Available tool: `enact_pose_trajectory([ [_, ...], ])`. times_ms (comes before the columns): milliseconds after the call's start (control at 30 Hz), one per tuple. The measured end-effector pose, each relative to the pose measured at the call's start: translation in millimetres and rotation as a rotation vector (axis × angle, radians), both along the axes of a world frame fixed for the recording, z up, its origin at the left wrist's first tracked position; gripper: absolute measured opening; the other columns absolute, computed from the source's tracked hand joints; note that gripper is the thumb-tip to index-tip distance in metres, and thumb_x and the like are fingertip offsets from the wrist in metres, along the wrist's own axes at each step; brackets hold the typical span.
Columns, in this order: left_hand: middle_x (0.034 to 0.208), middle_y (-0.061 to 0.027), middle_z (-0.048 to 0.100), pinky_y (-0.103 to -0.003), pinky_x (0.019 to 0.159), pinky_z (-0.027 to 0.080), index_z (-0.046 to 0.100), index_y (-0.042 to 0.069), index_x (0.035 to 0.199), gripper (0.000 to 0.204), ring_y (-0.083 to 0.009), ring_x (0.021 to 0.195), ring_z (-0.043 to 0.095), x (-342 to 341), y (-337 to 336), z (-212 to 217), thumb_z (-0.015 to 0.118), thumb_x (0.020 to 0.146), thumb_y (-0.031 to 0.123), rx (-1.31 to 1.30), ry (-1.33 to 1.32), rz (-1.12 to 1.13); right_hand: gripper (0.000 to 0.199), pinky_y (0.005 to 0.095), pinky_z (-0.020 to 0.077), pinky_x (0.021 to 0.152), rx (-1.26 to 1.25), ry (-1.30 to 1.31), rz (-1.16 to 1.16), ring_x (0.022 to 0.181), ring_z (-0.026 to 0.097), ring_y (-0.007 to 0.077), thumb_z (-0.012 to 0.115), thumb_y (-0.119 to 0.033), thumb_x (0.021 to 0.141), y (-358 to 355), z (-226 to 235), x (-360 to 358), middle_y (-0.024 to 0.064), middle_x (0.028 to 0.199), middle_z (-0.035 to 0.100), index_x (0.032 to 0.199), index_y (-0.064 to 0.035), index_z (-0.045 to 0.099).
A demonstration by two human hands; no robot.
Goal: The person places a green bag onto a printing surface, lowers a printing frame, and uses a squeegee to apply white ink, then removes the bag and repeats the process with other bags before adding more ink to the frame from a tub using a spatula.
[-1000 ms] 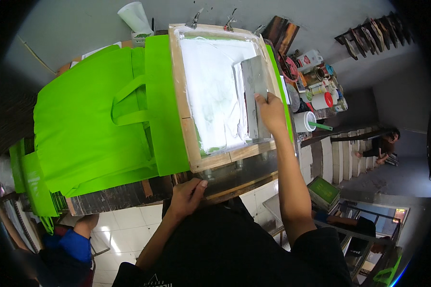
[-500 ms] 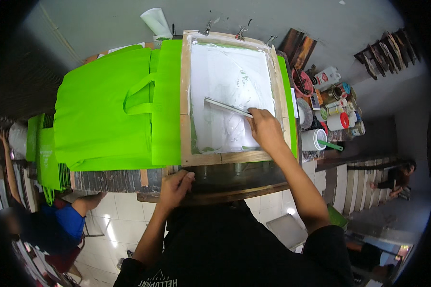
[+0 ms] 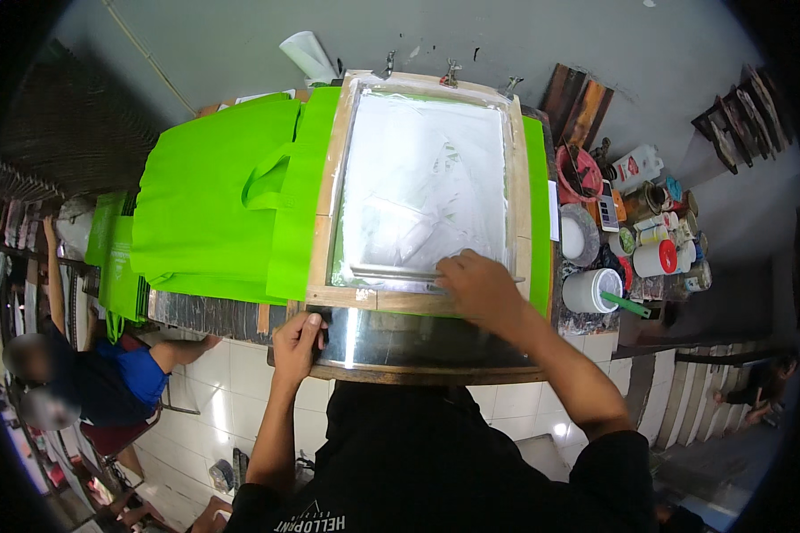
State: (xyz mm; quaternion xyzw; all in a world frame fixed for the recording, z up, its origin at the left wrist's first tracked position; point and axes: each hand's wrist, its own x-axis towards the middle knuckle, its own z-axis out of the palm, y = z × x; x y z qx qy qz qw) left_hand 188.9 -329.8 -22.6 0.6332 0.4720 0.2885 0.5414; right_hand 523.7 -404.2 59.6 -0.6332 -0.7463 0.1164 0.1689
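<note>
My right hand (image 3: 482, 289) grips one end of a long, thin squeegee (image 3: 389, 274), which lies across the near end of a wooden-framed printing screen (image 3: 320, 240). White ink (image 3: 387, 151) is spread over the mesh, and a faint design shows through it. Beneath the screen lies a bright green fabric bag (image 3: 533, 209), most of it covered by the frame. My left hand (image 3: 297, 348) is closed at the dark table's front edge (image 3: 400, 373), thumb on top, left of the frame's near corner.
More green bags (image 3: 204, 195) with handles are stacked left of the screen. Metal clamps (image 3: 451, 73) stand at its far edge. On the right are a white tub (image 3: 587, 291) with a green-handled tool, and several jars and bottles. A seated person (image 3: 107, 373) is at the left.
My right hand has drawn the squeegee toward me, from mid-screen to the near end of the mesh. My left hand stays at the table edge. The head view has shifted slightly.
</note>
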Motion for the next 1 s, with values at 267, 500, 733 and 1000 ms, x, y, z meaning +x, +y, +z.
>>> enact_pose_trajectory([
  [267,0.059,-0.0039,0.058,-0.027,0.054,0.041,0.067,-0.002,0.082,0.042,-0.0091,0.056,0.053,5.4,3.2,3.1,0.056,0.106,0.03,-0.005,-0.015,-0.028,0.023,0.0378,0.0547,0.076,0.397,-0.295,-0.091,0.09,0.061,0.0261,0.062,-0.011,0.079,-11.4,-33.1,-20.6,0.0124,0.095,0.063,0.099,-0.0006,0.06],
  [500,0.06,-0.0023,0.059,-0.027,0.053,0.041,0.068,-0.001,0.083,0.04,-0.0087,0.057,0.053,3.0,5.6,4.3,0.057,0.106,0.03,-0.027,0.025,-0.057,0.022,0.0378,0.0543,0.078,0.497,-0.373,-0.091,0.09,0.061,0.0268,0.061,-0.009,0.079,40.2,-49.8,14.5,0.0129,0.096,0.063,0.099,-0.0015,0.061],
  [733,0.064,-0.0039,0.061,-0.027,0.059,0.045,0.067,-0.001,0.086,0.043,-0.0108,0.061,0.056,-5.5,-1.5,7.6,0.056,0.106,0.035,-0.07,0.074,-0.044,0.018,0.042,0.0538,0.078,0.45,-0.282,-0.061,0.092,0.062,0.0305,0.059,-0.003,0.078,134.2,-52.8,86.6,0.0119,0.095,0.065,0.096,-0.0044,0.061],
  [1000,0.063,-0.0026,0.061,-0.026,0.054,0.042,0.07,-0.002,0.086,0.036,-0.0077,0.059,0.054,6.2,-0.3,32.2,0.058,0.105,0.027,-0.068,0.002,0.062,0.02,0.0474,0.0519,0.081,0.118,-0.167,-0.19,0.092,0.066,0.0377,0.067,-0.015,0.091,231.2,-10.0,155.4,0.0181,0.095,0.069,0.107,-0.0024,0.066],
])
